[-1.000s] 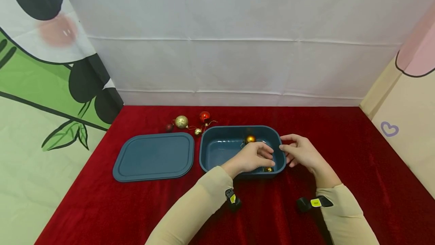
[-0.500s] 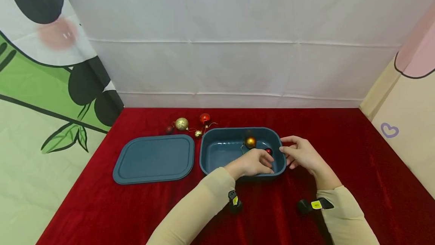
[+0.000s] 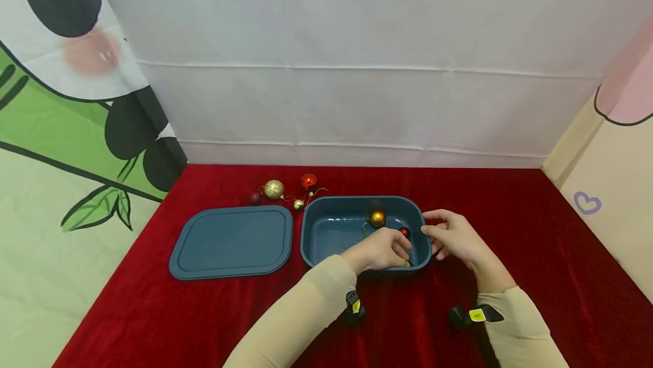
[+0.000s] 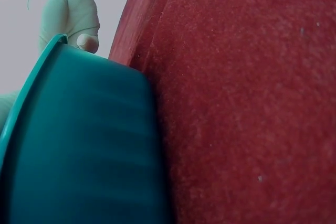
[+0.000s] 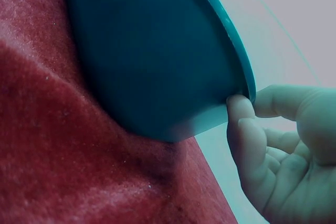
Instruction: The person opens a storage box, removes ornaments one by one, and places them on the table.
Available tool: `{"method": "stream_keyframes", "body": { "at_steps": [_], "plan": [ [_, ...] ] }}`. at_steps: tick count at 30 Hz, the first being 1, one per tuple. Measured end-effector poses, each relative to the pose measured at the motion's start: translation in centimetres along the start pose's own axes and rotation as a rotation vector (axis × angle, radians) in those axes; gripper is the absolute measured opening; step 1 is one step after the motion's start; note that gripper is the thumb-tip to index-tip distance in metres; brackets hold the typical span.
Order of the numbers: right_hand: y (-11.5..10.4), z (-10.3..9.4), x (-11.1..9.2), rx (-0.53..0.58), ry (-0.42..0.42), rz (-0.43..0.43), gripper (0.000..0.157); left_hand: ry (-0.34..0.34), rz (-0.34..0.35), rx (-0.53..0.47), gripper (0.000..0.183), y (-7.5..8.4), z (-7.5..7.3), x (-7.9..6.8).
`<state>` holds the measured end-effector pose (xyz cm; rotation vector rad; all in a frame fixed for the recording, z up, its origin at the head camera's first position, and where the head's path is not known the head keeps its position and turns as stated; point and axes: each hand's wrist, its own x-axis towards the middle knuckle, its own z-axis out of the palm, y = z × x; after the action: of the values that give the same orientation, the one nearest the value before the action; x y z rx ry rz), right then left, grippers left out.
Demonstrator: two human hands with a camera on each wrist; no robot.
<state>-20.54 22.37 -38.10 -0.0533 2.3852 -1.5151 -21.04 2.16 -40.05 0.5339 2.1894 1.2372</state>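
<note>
A blue rectangular storage box (image 3: 326, 231) stands without its lid on red cloth. My left hand (image 3: 380, 249) reaches over the front wall into its right half, fingers bent down at the front right corner. They pinch a small gold Christmas bauble (image 3: 410, 263), mostly hidden by the fingertips. An orange-gold bauble (image 3: 377, 219) and a red bauble (image 3: 405, 232) lie just behind that hand. At the box's right end, my right hand (image 3: 454, 236) pinches the rim between thumb and index finger, seen closely in the right wrist view, where the box wall (image 5: 152, 51) fills the top.
The matching blue lid (image 3: 232, 242) lies flat to the left of the box. Behind it sit a glittery gold bauble (image 3: 274, 189), a red bauble (image 3: 308, 181), a small gold bauble (image 3: 298, 204) and a dark red bauble (image 3: 255, 198). A white cloth wall (image 3: 357, 101) rises behind the table.
My left hand has lowered into the box's front right corner, its fingers closing over the small gold bauble; the red bauble has come into view. The right hand stays at the rim.
</note>
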Motion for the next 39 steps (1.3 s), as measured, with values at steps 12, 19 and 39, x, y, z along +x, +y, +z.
{"method": "stream_keyframes", "body": {
  "at_steps": [12,19,39],
  "plan": [
    [-0.1,-0.1,0.0,0.009,-0.007,-0.011,0.051,0.006,0.047,-0.023,0.031,0.1,-0.3,-0.1],
    [-0.2,-0.1,-0.1,0.009,-0.007,-0.008,0.051,0.041,0.026,-0.07,0.032,0.1,-0.4,-0.1],
    [-0.2,0.0,-0.1,0.01,-0.003,-0.001,0.053,0.157,0.016,-0.164,0.034,0.1,-2.3,-1.8]
  ]
}}
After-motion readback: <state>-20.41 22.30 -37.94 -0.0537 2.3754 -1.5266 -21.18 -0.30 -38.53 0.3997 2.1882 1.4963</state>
